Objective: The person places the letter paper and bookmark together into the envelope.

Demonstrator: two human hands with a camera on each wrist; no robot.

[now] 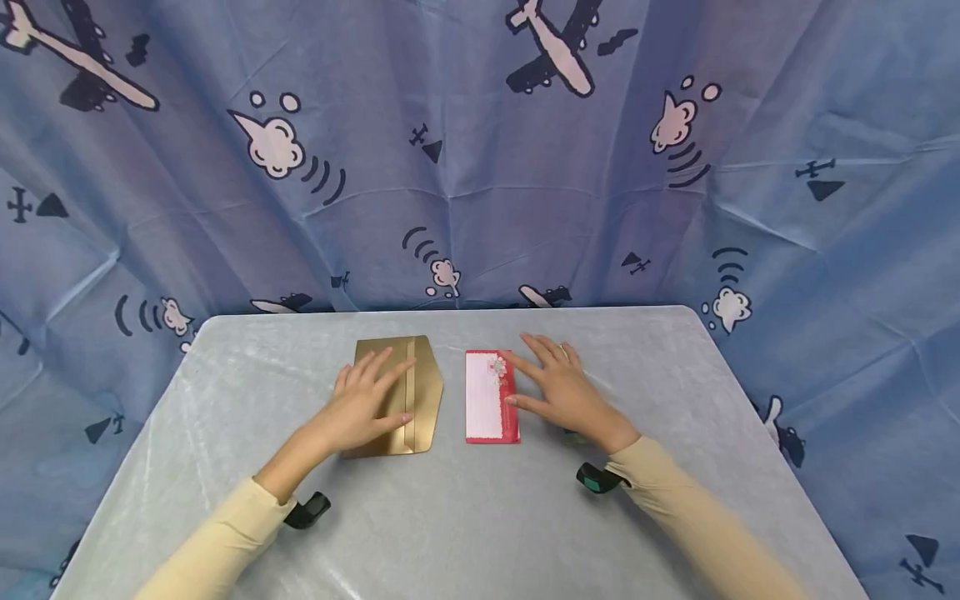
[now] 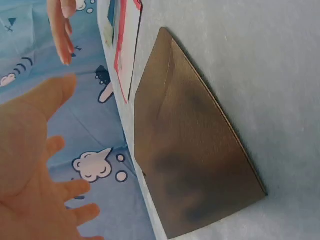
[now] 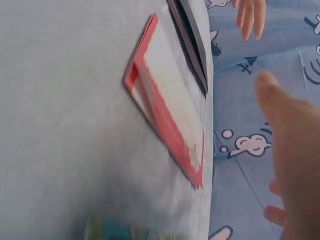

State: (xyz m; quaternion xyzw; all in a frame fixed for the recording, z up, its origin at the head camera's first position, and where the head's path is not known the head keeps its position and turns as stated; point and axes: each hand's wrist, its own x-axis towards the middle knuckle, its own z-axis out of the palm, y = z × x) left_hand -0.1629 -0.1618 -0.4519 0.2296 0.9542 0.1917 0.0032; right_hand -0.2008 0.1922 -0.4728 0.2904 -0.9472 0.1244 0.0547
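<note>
A gold envelope-like folder [image 1: 426,392] with a pointed flap on its right side lies flat on the table. My left hand [image 1: 360,410] hovers over it, fingers spread; in the left wrist view the palm stands apart from the folder [image 2: 195,135]. To the right lies a red and white card [image 1: 483,400] with a flower print. Above its right edge is my right hand [image 1: 570,396], fingers stretched out. The right wrist view shows a gap between that hand [image 3: 300,150] and the card [image 3: 172,90], whose red edge flap is slightly raised.
A small green and blue patterned object [image 3: 117,229] lies on the table beside the card, mostly hidden under my right wrist in the head view. The grey-white table [image 1: 465,525] ends at a blue curtain [image 1: 480,167] printed with planes. Each wrist wears a black camera [image 1: 307,510].
</note>
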